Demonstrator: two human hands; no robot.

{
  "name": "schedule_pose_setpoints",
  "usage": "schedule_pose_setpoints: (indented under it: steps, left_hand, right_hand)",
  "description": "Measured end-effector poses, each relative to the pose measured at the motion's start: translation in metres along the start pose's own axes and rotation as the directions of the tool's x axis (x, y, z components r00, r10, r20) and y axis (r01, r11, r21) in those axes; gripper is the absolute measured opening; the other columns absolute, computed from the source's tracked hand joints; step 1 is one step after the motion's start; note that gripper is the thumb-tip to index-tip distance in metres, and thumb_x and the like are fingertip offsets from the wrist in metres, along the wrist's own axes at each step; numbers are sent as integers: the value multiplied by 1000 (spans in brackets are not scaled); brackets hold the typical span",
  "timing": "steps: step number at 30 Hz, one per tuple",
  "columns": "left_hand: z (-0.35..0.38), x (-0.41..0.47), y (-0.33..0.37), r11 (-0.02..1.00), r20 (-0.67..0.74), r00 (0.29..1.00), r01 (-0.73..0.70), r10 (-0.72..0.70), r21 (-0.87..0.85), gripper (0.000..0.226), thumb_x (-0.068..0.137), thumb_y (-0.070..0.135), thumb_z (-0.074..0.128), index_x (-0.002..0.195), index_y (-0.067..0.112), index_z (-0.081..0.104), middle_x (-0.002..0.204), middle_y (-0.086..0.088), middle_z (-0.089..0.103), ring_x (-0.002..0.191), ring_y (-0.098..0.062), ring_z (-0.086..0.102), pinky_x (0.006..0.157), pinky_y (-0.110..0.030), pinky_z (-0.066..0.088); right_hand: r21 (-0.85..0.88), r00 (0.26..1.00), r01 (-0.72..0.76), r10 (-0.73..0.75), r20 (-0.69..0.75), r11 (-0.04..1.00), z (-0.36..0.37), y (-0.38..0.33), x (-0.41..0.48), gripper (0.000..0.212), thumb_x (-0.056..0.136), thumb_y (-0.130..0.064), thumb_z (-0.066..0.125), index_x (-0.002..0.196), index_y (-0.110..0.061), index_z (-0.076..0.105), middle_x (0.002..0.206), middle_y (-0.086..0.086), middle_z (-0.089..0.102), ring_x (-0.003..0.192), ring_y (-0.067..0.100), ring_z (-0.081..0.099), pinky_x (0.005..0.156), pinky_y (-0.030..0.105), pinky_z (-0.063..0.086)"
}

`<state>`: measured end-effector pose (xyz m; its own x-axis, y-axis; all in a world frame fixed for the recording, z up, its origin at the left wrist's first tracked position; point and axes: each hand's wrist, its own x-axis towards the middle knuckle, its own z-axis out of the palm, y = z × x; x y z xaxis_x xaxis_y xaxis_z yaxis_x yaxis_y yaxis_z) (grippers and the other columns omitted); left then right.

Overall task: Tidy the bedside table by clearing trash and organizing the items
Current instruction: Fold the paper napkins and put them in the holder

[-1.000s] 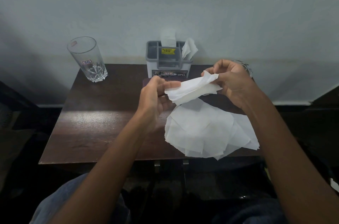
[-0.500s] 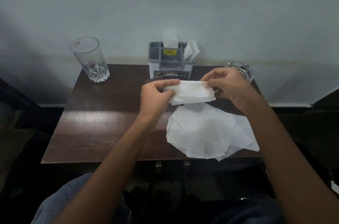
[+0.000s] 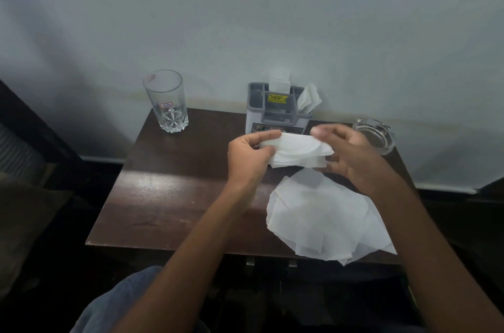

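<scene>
A folded white tissue is held above the dark wooden table, just in front of the grey organizer. My left hand pinches its left end between thumb and fingers. My right hand holds the right end, fingers curled over and under the fold. A loose pile of flat white tissues lies on the table's front right part, reaching over the front edge. The organizer stands at the back against the wall, with tissues sticking up from its compartments.
An empty drinking glass stands at the back left corner. A clear glass ashtray sits at the back right, partly behind my right hand. The wall rises directly behind the table. Dark furniture flanks both sides.
The tissue between my hands has been folded flatter and narrower. Both hands stay at its ends in front of the organizer; the view has tilted upward a little.
</scene>
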<state>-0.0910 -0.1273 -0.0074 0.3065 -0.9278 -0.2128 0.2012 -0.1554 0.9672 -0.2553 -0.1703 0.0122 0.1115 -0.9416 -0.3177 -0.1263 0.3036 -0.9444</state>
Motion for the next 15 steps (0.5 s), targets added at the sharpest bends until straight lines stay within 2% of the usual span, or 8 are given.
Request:
schedule_pose_setpoints:
  steps: [1,3,6,9,11,13,15]
  left_hand:
    - [-1,1,0,1000,-3,1000,-3,3,-3,39,77,-12,55,81,21,73,89,-9,72,78,-18,65,73,-30,56]
    - [-4,3,1,1000,-18,1000,-15,15,3,39,77,-12,54,80,23,73,87,-6,72,78,-17,65,71,-27,55]
    - [-11,9,2,1000,-55,998,-9,9,-7,38,77,-11,56,81,24,72,94,-5,72,90,-19,67,78,-31,57]
    - [-17,14,2,997,-149,989,-18,6,-81,31,80,-9,57,92,16,70,93,-3,71,89,-17,67,84,-35,55]
    - [-21,17,1,995,-253,967,-12,-15,-104,29,84,-6,54,97,16,67,92,5,68,91,-12,65,89,-34,54]
    - [-22,18,2,991,-309,950,9,-51,-135,27,85,-3,51,94,19,64,91,8,65,89,-9,62,90,-35,53]
    - [-21,19,3,988,-304,950,31,-76,-148,28,86,-1,49,86,23,63,91,8,65,87,-10,61,88,-36,53]
  right_hand:
    - [3,1000,17,-17,-18,1000,5,0,0,12,81,-13,69,92,-11,64,90,6,66,77,21,65,65,33,59]
    - [31,994,53,-50,-93,998,11,1,0,12,80,2,65,85,-8,65,86,8,66,75,23,64,59,30,59]
    - [89,979,107,-89,-186,990,17,-5,1,17,79,4,65,84,-12,67,85,7,67,74,21,63,56,26,55]
    - [56,945,172,-148,-290,984,22,-22,6,17,78,4,66,84,-12,66,87,8,66,71,19,63,52,22,55]
    - [-23,903,226,-218,-370,974,30,-41,20,17,77,5,67,88,-8,66,88,10,65,72,21,64,51,22,56]
    - [-193,850,275,-333,-409,942,41,-64,42,22,74,4,67,93,-5,68,88,11,65,76,25,66,52,26,58]
    - [-384,809,284,-435,-396,879,57,-85,63,24,71,2,66,94,-4,69,87,12,66,82,29,68,64,37,60]
